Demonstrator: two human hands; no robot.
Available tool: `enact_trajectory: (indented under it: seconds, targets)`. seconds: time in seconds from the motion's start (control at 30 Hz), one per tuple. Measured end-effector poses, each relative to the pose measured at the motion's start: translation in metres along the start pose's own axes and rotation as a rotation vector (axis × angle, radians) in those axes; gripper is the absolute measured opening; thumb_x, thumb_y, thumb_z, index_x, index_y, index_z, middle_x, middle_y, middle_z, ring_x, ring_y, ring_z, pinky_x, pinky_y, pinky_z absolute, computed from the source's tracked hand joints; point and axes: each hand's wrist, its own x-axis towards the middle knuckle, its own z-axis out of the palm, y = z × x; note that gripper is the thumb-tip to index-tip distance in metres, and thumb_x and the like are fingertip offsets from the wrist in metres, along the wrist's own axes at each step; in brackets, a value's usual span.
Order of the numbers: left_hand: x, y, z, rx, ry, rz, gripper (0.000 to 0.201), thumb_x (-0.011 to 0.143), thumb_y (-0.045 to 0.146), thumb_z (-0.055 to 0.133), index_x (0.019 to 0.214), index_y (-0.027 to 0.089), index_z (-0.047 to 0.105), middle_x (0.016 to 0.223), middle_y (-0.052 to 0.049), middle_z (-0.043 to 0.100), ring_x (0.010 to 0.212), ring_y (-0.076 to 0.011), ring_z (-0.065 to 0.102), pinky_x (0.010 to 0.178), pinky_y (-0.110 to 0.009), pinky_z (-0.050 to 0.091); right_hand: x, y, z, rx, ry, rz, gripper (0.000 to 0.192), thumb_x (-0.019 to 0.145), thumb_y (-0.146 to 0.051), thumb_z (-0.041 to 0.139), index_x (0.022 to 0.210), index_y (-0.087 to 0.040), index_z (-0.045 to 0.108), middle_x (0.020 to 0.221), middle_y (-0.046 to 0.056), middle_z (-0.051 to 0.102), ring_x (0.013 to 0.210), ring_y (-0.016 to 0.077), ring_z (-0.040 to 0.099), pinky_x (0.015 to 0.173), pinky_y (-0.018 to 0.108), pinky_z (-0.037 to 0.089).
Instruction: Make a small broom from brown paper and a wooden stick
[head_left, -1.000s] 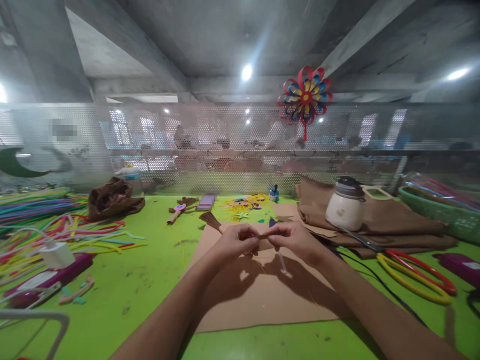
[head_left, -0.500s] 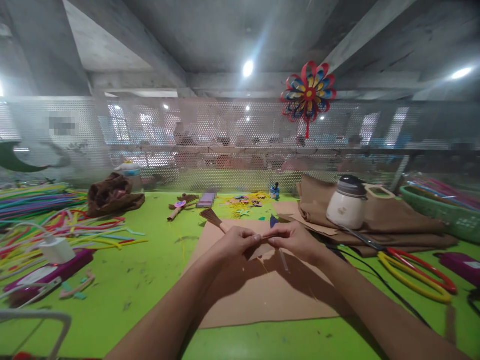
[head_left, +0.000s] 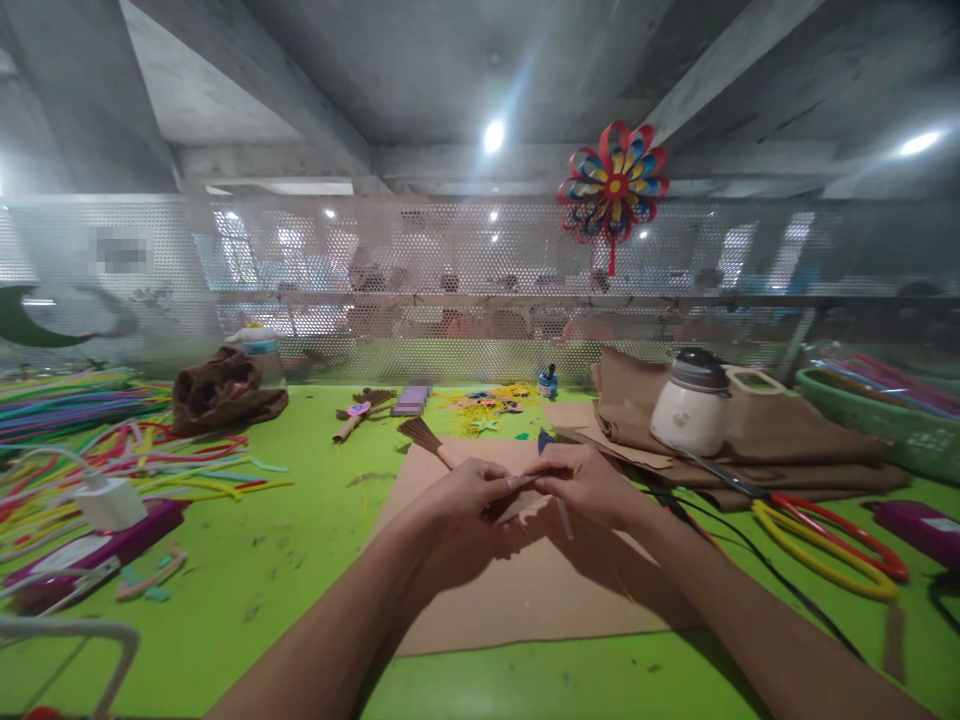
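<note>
My left hand (head_left: 472, 498) and my right hand (head_left: 581, 482) meet over a flat brown board (head_left: 525, 610) on the green table. Thumb and fingers of both pinch a small folded piece of brown paper (head_left: 514, 508), mostly covered by the fingers. A strip of brown paper with a fringed end (head_left: 421, 436) sticks out beyond my left hand; whether it joins the held piece is hidden. Behind my right hand shows a dark blue tip (head_left: 545, 440), and a thin clear stick (head_left: 565, 520) points down below its fingers.
Large scissors (head_left: 825, 545), a black cord (head_left: 780, 590) and a white jar (head_left: 690, 405) on folded brown paper (head_left: 810, 430) lie right. Pipe cleaners (head_left: 172, 450) and a purple power strip (head_left: 97, 560) are left. A fringed paper figure (head_left: 352, 418) lies farther back.
Both hands stay at nearly the same place with the brown paper. My right fingers have shifted slightly, and the paper is tilted a little differently. The whole view moved slightly.
</note>
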Motion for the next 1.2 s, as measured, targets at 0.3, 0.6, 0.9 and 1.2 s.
enact_trajectory:
  seconds: [0.3, 0.6, 0.9, 1.2]
  targets:
    - [-0.005, 0.009, 0.006, 0.058, 0.015, 0.068, 0.037, 0.083, 0.044, 0.047, 0.061, 0.016, 0.050, 0.053, -0.001, 0.056, 0.050, -0.0106, 0.051, 0.051, -0.023, 0.034, -0.002, -0.001, -0.007, 0.219, -0.064, 0.178, 0.026, 0.074, -0.021, 0.059, 0.097, -0.014, 0.068, 0.088, 0.007, 0.068, 0.077, 0.0171, 0.060, 0.070, 0.028, 0.046]
    - [0.002, -0.001, 0.006, 0.214, 0.130, 0.125, 0.027, 0.079, 0.034, 0.049, 0.058, 0.017, 0.050, 0.051, 0.002, 0.051, 0.049, -0.0105, 0.047, 0.052, -0.024, 0.036, 0.000, 0.012, -0.001, 0.243, -0.042, 0.214, 0.019, 0.076, -0.028, 0.058, 0.069, -0.013, 0.066, 0.053, -0.001, 0.054, 0.054, 0.0111, 0.049, 0.053, 0.023, 0.037]
    - [0.001, 0.004, 0.009, 0.178, 0.219, 0.034, 0.021, 0.071, 0.030, 0.056, 0.058, 0.014, 0.057, 0.052, 0.002, 0.052, 0.048, -0.0094, 0.044, 0.049, -0.022, 0.032, 0.001, 0.017, -0.001, 0.275, -0.007, 0.206, 0.017, 0.076, -0.027, 0.058, 0.076, -0.013, 0.068, 0.055, 0.000, 0.056, 0.054, 0.0111, 0.049, 0.054, 0.024, 0.038]
    - [0.004, 0.002, 0.007, 0.408, 0.297, 0.215, 0.022, 0.074, 0.029, 0.053, 0.066, 0.014, 0.067, 0.057, -0.001, 0.060, 0.054, -0.0112, 0.050, 0.052, -0.021, 0.035, 0.001, 0.010, -0.004, 0.364, -0.023, 0.255, 0.018, 0.068, -0.030, 0.070, 0.074, -0.013, 0.069, 0.057, 0.001, 0.059, 0.053, 0.0105, 0.050, 0.053, 0.024, 0.040]
